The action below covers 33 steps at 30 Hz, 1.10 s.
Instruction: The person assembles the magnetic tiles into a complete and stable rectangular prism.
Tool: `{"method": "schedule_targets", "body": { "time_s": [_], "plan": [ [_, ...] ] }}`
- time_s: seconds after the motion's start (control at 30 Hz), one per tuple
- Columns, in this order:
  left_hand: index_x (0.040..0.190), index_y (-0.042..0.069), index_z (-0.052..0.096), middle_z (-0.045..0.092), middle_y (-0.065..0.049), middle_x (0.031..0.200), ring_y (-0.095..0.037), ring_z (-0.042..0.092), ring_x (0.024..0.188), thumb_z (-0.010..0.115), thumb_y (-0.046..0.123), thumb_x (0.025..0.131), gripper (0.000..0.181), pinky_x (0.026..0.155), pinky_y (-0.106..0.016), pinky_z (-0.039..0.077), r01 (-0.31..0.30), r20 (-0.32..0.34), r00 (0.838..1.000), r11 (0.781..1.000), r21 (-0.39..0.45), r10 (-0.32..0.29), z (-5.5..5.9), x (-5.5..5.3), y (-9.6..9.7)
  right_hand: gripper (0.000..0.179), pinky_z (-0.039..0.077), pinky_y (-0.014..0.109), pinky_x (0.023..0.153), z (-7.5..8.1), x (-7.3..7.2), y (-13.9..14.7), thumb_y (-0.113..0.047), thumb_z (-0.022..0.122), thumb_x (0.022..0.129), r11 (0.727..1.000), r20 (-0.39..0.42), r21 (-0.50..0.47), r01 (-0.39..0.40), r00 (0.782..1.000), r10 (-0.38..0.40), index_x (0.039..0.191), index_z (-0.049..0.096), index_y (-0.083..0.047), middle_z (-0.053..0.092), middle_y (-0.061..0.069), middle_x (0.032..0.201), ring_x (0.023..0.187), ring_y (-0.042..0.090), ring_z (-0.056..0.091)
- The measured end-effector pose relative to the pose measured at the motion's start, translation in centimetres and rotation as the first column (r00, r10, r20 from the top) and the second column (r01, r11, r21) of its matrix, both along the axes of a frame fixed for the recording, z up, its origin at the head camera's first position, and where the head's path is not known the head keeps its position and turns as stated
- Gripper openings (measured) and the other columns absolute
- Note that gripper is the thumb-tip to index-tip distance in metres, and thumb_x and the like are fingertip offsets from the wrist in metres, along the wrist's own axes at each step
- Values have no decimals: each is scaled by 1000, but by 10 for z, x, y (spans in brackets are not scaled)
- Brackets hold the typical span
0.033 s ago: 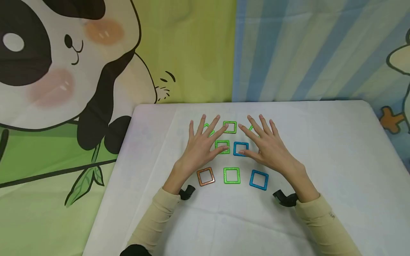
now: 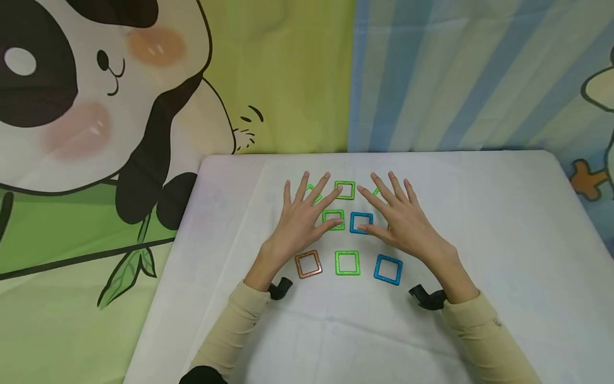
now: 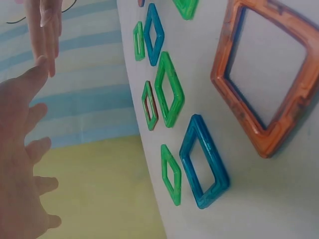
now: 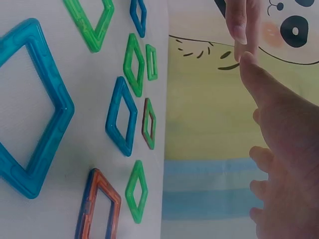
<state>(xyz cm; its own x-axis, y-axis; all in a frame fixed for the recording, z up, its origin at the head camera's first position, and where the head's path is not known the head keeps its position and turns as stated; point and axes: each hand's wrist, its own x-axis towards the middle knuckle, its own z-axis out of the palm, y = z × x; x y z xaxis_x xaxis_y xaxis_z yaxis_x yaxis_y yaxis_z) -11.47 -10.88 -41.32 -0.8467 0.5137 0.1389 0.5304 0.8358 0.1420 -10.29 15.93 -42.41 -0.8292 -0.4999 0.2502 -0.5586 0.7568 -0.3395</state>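
Observation:
Square magnetic tile frames lie flat on the white table in loose rows. My left hand [image 2: 299,221], fingers spread, hovers above the left side, partly covering a green tile [image 2: 309,187]. Mirroring it, my right hand [image 2: 408,224] hovers over the right side; its thumb overlaps the view of a blue tile [image 2: 361,215]. Neither hand holds anything. Nearer the wrists are an orange tile [image 2: 298,266], a green tile [image 2: 338,263] and a blue tile [image 2: 386,280]. The right wrist view shows an orange-red tile [image 4: 88,204] that the right hand hides from the head view.
More green tiles lie between the hands, one of them at the back [image 2: 345,183]. The table [image 2: 503,213] ends at a curtain with yellow and blue-striped parts [image 2: 288,80]. A panda print [image 2: 144,96] is at the left. Black wrist mounts [image 2: 427,298] stick out inward from both wrists.

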Motion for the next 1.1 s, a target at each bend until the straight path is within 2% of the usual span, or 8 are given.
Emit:
{"method": "schedule_targets", "body": {
  "time_s": [0.37, 0.47, 0.6, 0.7, 0.83, 0.93, 1.1],
  "plan": [
    [160, 31, 37, 18, -1, 173, -39, 9, 159, 61, 60, 97, 73, 123, -69, 4, 3, 16, 1000, 1000, -10, -3, -2, 1, -1, 86, 11, 69, 122, -5, 4, 0, -49, 77, 89, 1000, -4, -7, -5, 1000, 5, 161, 37, -23, 25, 16, 169, 157, 46, 13],
    [161, 30, 36, 18, -1, 173, -38, 10, 160, 60, 60, 98, 73, 123, -68, 3, 4, 48, 999, 1000, -4, -4, -6, 0, 0, 85, 12, 69, 122, -7, 5, -1, -47, 77, 89, 1000, 12, -5, 0, 1000, 0, 160, 38, -21, 27, 16, 169, 157, 46, 14],
    [160, 27, 39, 23, -5, 171, -39, 20, 157, 61, 56, 99, 71, 124, -67, 7, 12, 101, 995, 1000, 18, -14, -13, -3, 2, 80, 20, 67, 121, -12, 5, -2, -39, 79, 90, 999, 53, -35, 0, 999, 2, 157, 43, -13, 35, 19, 165, 155, 47, 20],
    [158, 21, 43, 32, -12, 167, -39, 30, 153, 64, 50, 100, 68, 124, -65, 13, 17, 162, 986, 999, 49, -25, -20, -6, 3, 75, 31, 64, 118, -18, 5, -4, -30, 80, 91, 997, 94, -82, -4, 995, 12, 152, 47, -5, 45, 21, 157, 150, 46, 33],
    [154, 10, 46, 45, -16, 157, -34, 40, 144, 69, 38, 100, 64, 122, -53, 29, 18, 242, 970, 997, 78, -37, -29, -11, 7, 70, 43, 59, 110, -25, 3, -6, -23, 80, 91, 994, 182, -111, 3, 983, 18, 150, 48, -2, 51, 22, 148, 140, 41, 46],
    [150, 6, 49, 48, -14, 152, -31, 44, 140, 70, 30, 100, 60, 118, -43, 37, 26, 285, 957, 996, 82, -48, -35, -15, 10, 66, 45, 57, 109, -31, 1, -9, -22, 79, 93, 996, 238, -93, 14, 971, 9, 149, 49, -2, 51, 22, 147, 138, 40, 48],
    [148, 3, 51, 48, -15, 152, -31, 45, 137, 69, 23, 100, 55, 114, -41, 41, 55, 333, 940, 996, 66, -74, -44, -20, 15, 60, 46, 57, 108, -39, -4, -15, -22, 78, 94, 999, 271, -36, 19, 963, -9, 145, 54, -1, 52, 23, 147, 138, 41, 49]
  ]
}}
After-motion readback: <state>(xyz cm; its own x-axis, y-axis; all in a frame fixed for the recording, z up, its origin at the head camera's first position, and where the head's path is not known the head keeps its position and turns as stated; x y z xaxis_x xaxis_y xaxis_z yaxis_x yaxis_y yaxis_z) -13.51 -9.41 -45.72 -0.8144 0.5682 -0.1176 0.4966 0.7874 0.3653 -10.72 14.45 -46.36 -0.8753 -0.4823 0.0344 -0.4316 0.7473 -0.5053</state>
